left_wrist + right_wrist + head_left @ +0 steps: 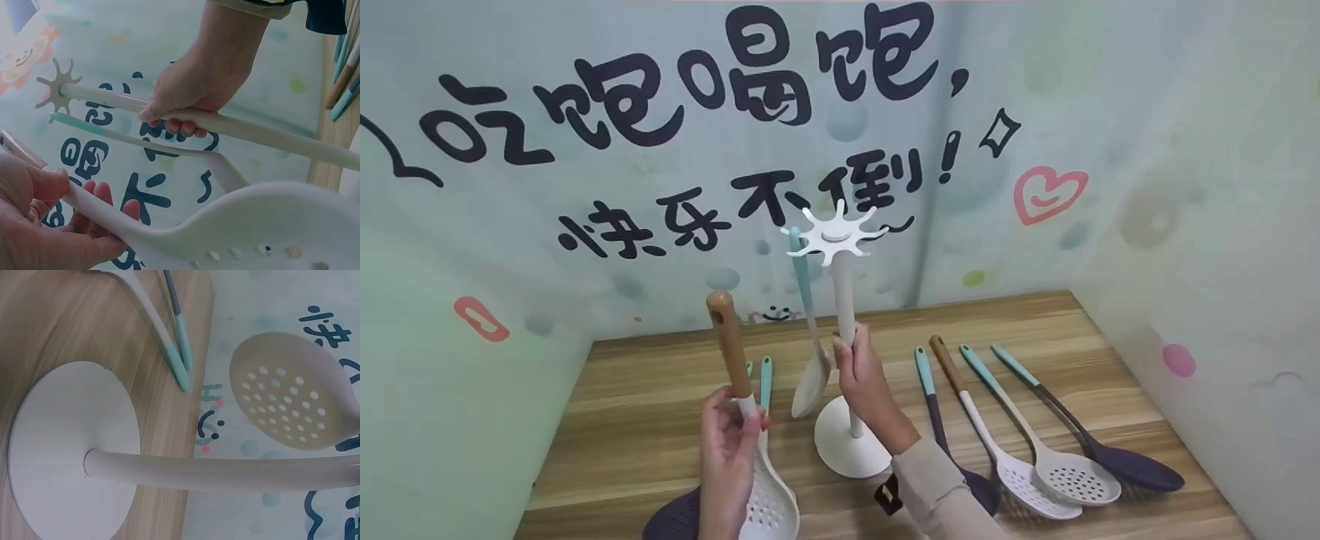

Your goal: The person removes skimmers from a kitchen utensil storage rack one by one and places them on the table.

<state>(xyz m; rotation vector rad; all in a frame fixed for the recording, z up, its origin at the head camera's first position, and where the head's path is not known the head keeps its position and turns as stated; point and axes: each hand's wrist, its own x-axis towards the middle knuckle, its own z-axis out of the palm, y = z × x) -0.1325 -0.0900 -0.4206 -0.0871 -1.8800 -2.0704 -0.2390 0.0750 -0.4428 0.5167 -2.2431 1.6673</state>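
Observation:
A white utensil stand (855, 442) with a round base and a crown of hooks (835, 235) stands on the table. My right hand (864, 379) grips its pole. My left hand (727, 450) holds a wooden-handled skimmer (731, 345) upright by its white neck; its perforated head (281, 230) fills the lower right of the left wrist view. From a hook hangs a teal-handled utensil (802, 281), between my hands; a beige head with holes (281, 391) beside the pole in the right wrist view appears to be its head.
At right lie several utensils, among them a dark spoon (1140, 466), a beige skimmer (1078, 477) and a wooden-handled white skimmer (1031, 487). Left of the stand are a teal-handled utensil (766, 371) and a dark perforated head (671, 516). Printed curtains surround the wooden table (637, 405).

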